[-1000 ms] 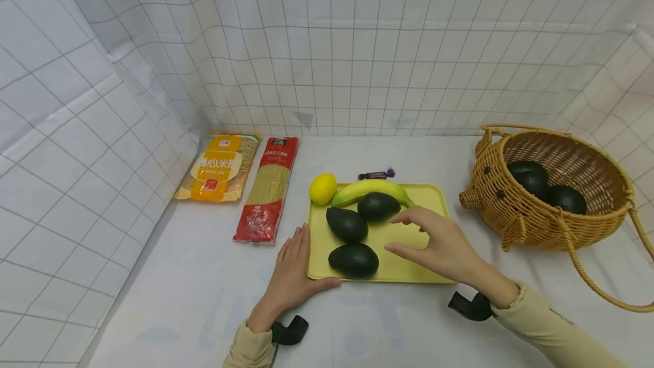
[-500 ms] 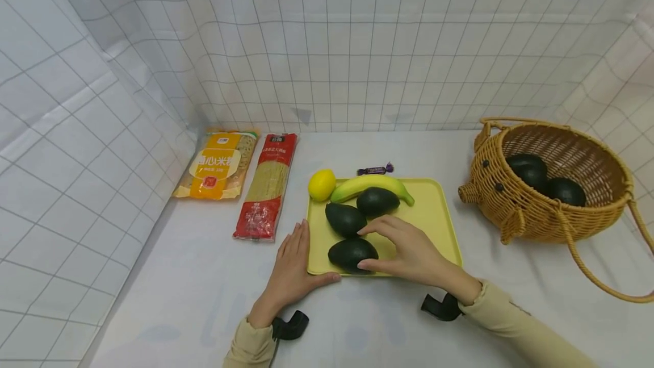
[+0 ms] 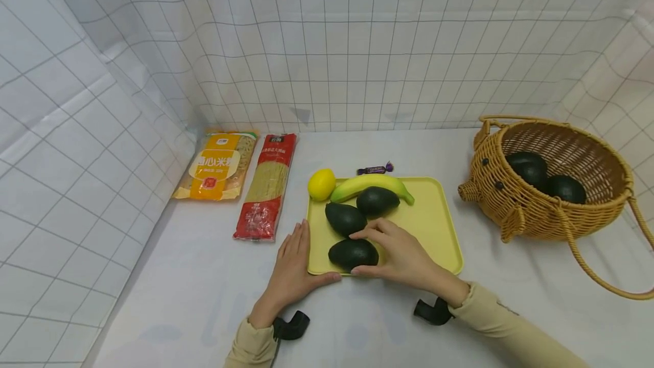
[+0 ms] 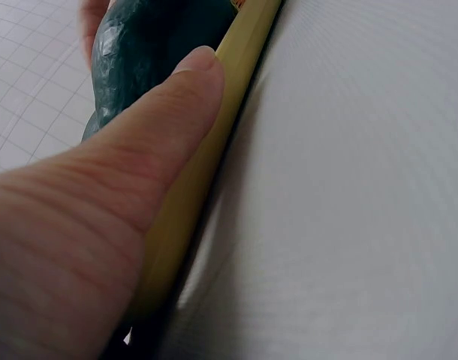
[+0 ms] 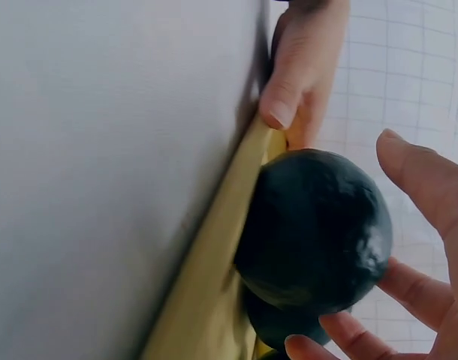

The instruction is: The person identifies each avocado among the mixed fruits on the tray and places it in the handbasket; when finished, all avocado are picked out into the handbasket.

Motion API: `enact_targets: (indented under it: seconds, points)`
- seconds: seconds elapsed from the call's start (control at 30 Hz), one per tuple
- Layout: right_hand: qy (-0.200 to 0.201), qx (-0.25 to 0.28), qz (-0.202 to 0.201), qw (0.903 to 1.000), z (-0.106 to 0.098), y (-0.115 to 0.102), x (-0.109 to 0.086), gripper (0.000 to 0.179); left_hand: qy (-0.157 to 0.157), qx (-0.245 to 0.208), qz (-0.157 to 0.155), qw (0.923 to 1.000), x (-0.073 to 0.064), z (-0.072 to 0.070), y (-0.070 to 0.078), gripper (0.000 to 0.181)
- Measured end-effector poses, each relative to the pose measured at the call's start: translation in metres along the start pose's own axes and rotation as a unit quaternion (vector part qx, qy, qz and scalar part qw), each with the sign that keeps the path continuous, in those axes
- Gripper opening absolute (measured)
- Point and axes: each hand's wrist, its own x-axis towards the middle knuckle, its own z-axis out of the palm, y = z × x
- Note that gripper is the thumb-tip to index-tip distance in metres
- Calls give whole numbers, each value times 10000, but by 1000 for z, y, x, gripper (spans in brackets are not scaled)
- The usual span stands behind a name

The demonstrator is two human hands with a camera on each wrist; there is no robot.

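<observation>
Front avocado point(image 3: 352, 255) on yellow tray point(image 3: 431, 226), near edge; right hand point(image 3: 401, 257) straddles it, fingers parted, contact unclear; likely pre-grasp, next move calls for closing evenly; left hand point(image 3: 291, 277) straight-fingered against tray corner, gripping nothing

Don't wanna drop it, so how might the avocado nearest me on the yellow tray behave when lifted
The nearest avocado may roll, given its rounded sides, though the rim of the yellow tray could check it. Its glossy highlights suggest slightly slippery skin.
</observation>
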Motion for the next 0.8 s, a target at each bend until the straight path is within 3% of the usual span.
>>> enact_targets:
  seconds: [0.6, 0.8]
  points:
    - [-32, 146, 785, 9968, 17, -1, -7, 62, -9, 50, 12, 10000, 0, 0, 0, 125]
    - [-41, 174, 856, 9962, 20, -1, -8, 59, 48, 67, 36, 10000, 1, 0, 0, 125]
